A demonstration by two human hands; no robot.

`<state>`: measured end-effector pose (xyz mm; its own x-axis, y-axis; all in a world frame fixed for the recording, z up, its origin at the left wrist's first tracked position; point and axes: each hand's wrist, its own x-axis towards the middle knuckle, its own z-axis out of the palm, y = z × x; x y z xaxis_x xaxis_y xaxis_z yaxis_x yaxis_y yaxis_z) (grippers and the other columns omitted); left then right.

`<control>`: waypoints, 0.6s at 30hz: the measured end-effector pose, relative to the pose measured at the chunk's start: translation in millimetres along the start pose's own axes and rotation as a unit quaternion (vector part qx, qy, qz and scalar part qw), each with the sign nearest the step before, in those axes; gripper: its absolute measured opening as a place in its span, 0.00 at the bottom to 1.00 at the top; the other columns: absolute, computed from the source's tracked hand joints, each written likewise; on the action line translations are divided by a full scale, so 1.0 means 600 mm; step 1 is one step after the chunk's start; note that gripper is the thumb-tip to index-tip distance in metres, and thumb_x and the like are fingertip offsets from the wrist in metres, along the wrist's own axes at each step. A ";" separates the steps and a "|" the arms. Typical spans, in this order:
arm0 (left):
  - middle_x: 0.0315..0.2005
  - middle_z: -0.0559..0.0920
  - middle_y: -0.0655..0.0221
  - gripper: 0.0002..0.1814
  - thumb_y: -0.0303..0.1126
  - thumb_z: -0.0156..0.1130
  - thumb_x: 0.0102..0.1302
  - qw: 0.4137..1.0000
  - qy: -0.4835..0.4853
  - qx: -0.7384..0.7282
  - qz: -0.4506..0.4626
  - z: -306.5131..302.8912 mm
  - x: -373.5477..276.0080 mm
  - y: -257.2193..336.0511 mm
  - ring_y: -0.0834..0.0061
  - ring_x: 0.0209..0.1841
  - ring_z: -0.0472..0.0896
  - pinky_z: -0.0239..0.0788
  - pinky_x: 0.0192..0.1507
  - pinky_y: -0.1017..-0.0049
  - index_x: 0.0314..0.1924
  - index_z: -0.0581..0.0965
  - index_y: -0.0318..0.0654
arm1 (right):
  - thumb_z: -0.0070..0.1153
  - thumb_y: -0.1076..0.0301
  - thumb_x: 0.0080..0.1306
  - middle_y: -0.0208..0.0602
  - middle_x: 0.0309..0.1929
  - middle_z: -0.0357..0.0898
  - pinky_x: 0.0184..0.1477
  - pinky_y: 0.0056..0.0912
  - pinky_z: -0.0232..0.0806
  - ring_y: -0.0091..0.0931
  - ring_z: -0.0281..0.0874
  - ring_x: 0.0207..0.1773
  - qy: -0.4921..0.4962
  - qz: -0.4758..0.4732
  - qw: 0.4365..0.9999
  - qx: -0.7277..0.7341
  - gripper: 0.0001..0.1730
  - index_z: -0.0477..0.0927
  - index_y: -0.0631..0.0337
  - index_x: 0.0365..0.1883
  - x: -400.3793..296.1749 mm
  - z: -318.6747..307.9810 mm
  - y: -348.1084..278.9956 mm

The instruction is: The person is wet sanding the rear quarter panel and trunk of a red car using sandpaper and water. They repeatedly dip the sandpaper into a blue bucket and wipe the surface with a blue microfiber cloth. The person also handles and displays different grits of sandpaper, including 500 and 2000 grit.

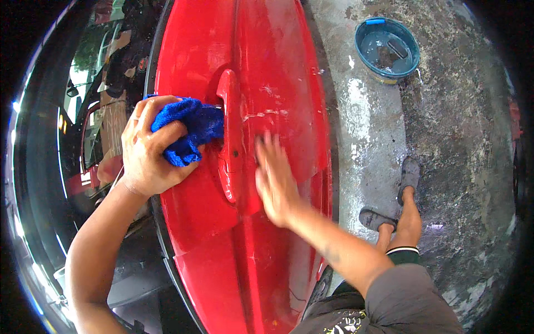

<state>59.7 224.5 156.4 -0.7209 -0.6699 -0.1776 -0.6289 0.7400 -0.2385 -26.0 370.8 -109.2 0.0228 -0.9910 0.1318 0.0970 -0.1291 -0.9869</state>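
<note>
My left hand (152,148) grips a bunched blue cloth (179,125). Part of the cloth reaches to the red door handle (228,133) and tucks in against its window side. The handle is fixed on a glossy red car door (200,234), which has wet streaks. On the other side of the handle my right hand (273,175), slightly blurred, is over the door panel with its fingers extended and nothing in it. Whether its fingertips press on the paint I cannot tell.
Dark side window glass (104,125) with reflections borders the door on the left. A blue bucket (358,46) of water, with a dark object in it, stands on the wet concrete floor (371,137) at upper right. My feet in grey slippers (377,219) are beside the car.
</note>
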 end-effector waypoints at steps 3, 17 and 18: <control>0.55 0.82 0.54 0.17 0.37 0.81 0.41 1.000 0.016 0.019 0.005 -0.012 -0.001 -0.001 0.46 0.56 0.81 0.76 0.56 0.51 0.31 0.83 0.42 | 0.39 0.55 0.86 0.63 0.89 0.36 0.86 0.68 0.34 0.60 0.33 0.90 -0.070 -0.003 0.998 -0.006 0.37 0.50 0.64 0.86 -0.111 0.002 -0.039; 0.55 0.82 0.56 0.18 0.36 0.82 0.39 1.000 0.018 0.010 0.020 -0.011 0.010 -0.004 0.46 0.56 0.81 0.76 0.56 0.50 0.31 0.82 0.44 | 0.41 0.54 0.84 0.61 0.89 0.34 0.86 0.69 0.31 0.59 0.30 0.90 -0.099 0.022 0.995 -0.013 0.41 0.46 0.63 0.87 -0.098 -0.001 -0.041; 0.55 0.82 0.56 0.18 0.36 0.82 0.39 1.000 0.018 0.011 0.020 -0.010 0.008 -0.003 0.46 0.56 0.81 0.76 0.56 0.49 0.30 0.82 0.44 | 0.40 0.53 0.84 0.61 0.89 0.34 0.86 0.69 0.31 0.59 0.30 0.90 -0.094 0.016 0.995 -0.013 0.41 0.46 0.63 0.87 -0.059 -0.007 -0.028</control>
<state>55.5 220.2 161.5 -0.7552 -0.6373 -0.1533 -0.5934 0.7641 -0.2530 -32.6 408.1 -97.8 0.2121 -0.9708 0.1122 0.0665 -0.1002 -0.9927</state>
